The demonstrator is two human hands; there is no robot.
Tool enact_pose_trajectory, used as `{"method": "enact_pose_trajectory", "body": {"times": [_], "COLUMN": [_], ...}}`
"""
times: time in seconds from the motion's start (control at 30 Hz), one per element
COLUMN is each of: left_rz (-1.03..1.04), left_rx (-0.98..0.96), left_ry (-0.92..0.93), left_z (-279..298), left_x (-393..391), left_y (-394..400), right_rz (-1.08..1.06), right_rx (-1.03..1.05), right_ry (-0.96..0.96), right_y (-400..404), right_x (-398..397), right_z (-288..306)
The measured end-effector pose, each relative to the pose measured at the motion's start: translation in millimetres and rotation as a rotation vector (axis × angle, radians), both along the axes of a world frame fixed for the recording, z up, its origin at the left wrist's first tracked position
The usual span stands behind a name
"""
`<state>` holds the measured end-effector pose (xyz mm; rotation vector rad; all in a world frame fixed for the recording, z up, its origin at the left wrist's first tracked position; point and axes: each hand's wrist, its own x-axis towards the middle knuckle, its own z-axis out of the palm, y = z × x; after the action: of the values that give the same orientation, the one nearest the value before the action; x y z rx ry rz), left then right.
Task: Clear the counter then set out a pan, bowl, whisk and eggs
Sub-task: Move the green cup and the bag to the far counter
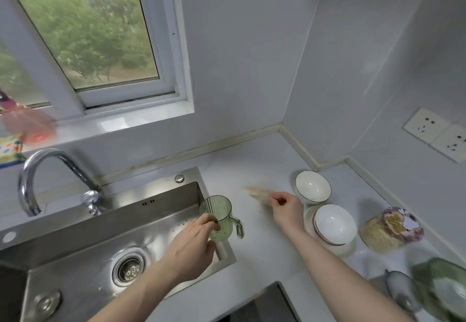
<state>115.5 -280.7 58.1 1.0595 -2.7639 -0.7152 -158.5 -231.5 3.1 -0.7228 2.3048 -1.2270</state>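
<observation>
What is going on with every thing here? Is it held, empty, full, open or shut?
Green cup: upright, empty, held by left hand at the sink's edge.
Blurred pale thing: pinched by right hand; too blurred to name.
Far bowl: upright, empty.
Near bowl: tilted, empty, on a plate.
Jar: lid on, filled.
Faucet: no water visible.
Sink: drain strainer in place.
Window: shut.
</observation>
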Motion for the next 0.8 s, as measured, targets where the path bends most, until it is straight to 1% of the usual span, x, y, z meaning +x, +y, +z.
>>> {"method": "enact_pose_trajectory", "body": {"times": [0.07,0.4,0.6,0.8], "left_rz": [0.015,0.011,-0.072,-0.271], "left_rx": [0.003,-0.019,-0.008,-0.002], "left_ry": [0.014,0.082,0.098,0.119], "left_z": [6,42,52,61], "left_x": [9,63,82,73], "left_y": [15,131,175,193], "right_rz": [0.003,0.015,-0.06,-0.225], "right_rx": [-0.012,-0.105,-0.142,-0.174], "right_ry": [0.0,-0.112,-0.074,-0.013], "right_y": [22,197,285,356], "right_x": [10,83,118,145], "right_z": [13,79,106,137]}}
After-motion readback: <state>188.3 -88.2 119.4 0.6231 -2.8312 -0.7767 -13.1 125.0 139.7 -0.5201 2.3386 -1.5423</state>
